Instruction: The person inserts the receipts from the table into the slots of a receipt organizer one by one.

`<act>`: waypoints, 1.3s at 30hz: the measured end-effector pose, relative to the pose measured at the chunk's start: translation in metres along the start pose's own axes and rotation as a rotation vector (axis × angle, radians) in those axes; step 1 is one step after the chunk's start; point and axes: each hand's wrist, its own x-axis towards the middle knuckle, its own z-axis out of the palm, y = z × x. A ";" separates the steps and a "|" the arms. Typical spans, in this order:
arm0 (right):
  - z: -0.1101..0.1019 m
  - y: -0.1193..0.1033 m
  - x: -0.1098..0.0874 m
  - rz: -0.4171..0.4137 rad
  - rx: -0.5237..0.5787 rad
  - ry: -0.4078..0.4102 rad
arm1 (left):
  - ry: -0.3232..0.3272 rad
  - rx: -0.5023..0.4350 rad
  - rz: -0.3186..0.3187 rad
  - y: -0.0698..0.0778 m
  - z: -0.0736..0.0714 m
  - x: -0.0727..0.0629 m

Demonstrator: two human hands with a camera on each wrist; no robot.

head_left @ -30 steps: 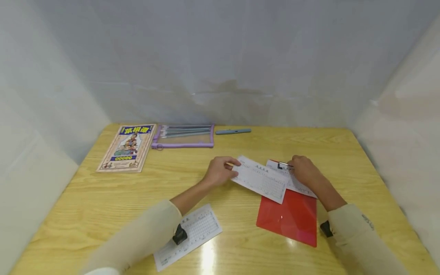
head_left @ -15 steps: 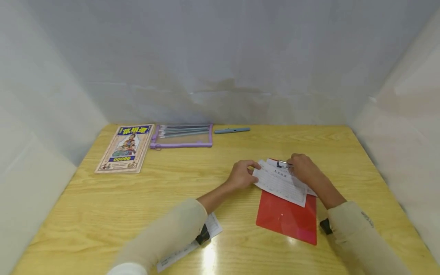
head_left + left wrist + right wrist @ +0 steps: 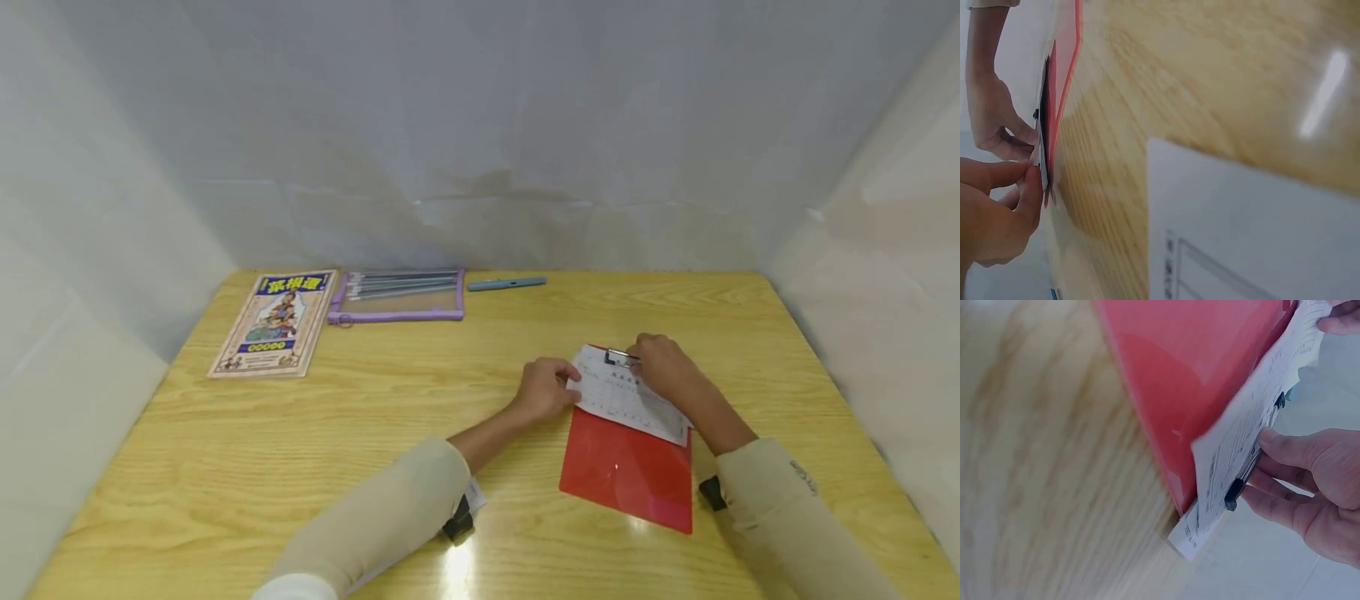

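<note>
A printed paper slip lies over the upper part of a red clipboard, covering most of another slip. My left hand pinches the top slip by its left edge, thumb and fingertips together in the left wrist view. At the clipboard's top, my right hand grips the metal clip. The right wrist view shows its thumb on the clip, with black clip ends on either side. One corner of the lower slip sticks out past the board. Whether the clip's mouth is lifted cannot be told.
Another printed slip lies on the wooden table, mostly under my left forearm in the head view. Toward the back are an illustrated booklet, a purple-edged zip pouch with slim sticks inside, and a blue pen.
My left hand has carried the slip rightward, from partly off the clipboard to over the other slip near the clip. My right hand has stayed at the clip.
</note>
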 end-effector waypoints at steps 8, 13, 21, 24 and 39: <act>0.000 0.001 0.001 -0.011 -0.027 0.002 | -0.036 0.025 -0.036 0.002 0.007 -0.001; -0.001 0.001 0.001 -0.004 -0.013 -0.014 | -0.056 -0.009 -0.039 0.003 0.013 -0.002; -0.002 0.003 0.002 0.004 0.017 -0.036 | -0.035 0.006 -0.010 0.002 0.017 -0.001; -0.001 0.003 0.001 -0.006 0.002 -0.038 | -0.032 0.014 -0.003 0.001 0.018 -0.002; 0.000 0.003 -0.001 -0.075 -0.054 0.003 | 0.010 0.044 0.001 0.002 0.020 -0.002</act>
